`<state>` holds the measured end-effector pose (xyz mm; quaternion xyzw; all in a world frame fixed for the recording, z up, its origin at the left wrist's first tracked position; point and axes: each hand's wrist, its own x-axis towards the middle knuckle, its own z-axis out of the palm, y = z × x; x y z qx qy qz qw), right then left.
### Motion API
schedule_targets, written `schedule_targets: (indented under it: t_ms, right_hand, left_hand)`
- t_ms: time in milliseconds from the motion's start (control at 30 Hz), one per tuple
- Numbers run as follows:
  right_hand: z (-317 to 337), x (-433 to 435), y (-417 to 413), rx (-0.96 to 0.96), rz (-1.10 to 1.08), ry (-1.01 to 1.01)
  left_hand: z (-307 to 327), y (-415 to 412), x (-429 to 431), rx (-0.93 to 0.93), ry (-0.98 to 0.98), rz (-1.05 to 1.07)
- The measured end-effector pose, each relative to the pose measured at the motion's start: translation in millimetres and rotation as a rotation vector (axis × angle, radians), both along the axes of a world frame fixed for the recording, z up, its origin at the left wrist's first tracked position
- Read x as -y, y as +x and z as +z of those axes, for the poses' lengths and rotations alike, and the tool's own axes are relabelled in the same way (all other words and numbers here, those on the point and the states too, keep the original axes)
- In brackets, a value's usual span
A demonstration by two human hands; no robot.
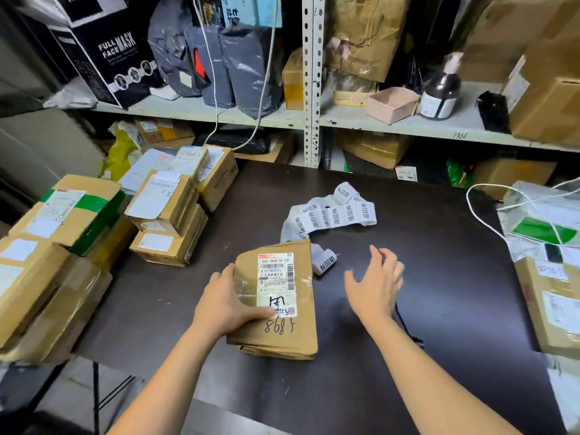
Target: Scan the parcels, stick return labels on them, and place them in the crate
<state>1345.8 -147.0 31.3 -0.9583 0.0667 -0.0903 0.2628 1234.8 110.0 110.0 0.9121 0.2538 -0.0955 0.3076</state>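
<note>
Two bare forearms reach up from the bottom edge over a dark table [439, 277]. One brown cardboard parcel [298, 334] lies flat on the table near its front, just left of centre, with its white shipping label [276, 277] facing up and a number handwritten below the label.

Left hand [229, 299] holds this parcel by its left edge. The thumb lies across the top and touches the lower corner of the shipping label, and the fingers fold over the side. Right hand [375, 287] hovers just to the right of the parcel, palm down, with fingers spread and relaxed. It holds nothing and touches neither the parcel nor the table.

A loose strip of return labels [329, 215] curls on the table behind the parcel, one rolled end lying just beside the parcel's top right corner.

No return label shows on the parcel, so the sticking step looks undone. Whether the parcel has been scanned cannot be told, and no scanner is in plain view.

Stacks of parcels [163, 211] stand at the table's left edge, and more boxes [546, 293] sit at the right. No crate can be made out for certain. Most of the job appears to remain.
</note>
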Motion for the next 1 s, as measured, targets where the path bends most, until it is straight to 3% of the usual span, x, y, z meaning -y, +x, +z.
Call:
schedule_targets:
  t_ms: [133,233,367,467,600,700,833,1000]
  right_hand:
    - [-2,-25,33,-0.190,0.308,0.094]
    - [-10,-29,49,-0.380,0.351,0.132]
    - [-14,-24,50,-0.372,0.291,0.322]
    - [-4,-17,45,-0.258,0.304,0.494]
    - [21,-9,33,-0.145,0.297,0.714]
    - [42,-7,23,-0.100,0.308,0.806]
    - [69,-7,12,-0.037,0.347,0.834]
    - [89,-6,4,-0.002,0.373,0.752]
  left_hand:
    - [4,-3,0,0.050,0.138,0.038]
    - [7,-4,2,0.116,0.191,0.049]
    - [11,-4,6,0.208,0.221,0.028]
    - [18,7,12,0.351,0.191,0.005]
    - [30,30,31,0.524,0.067,-0.135]
    - [36,47,56,0.553,-0.072,-0.178]
    - [35,74,78,0.541,-0.413,-0.042]
    - [35,90,78,0.480,-0.638,0.002]
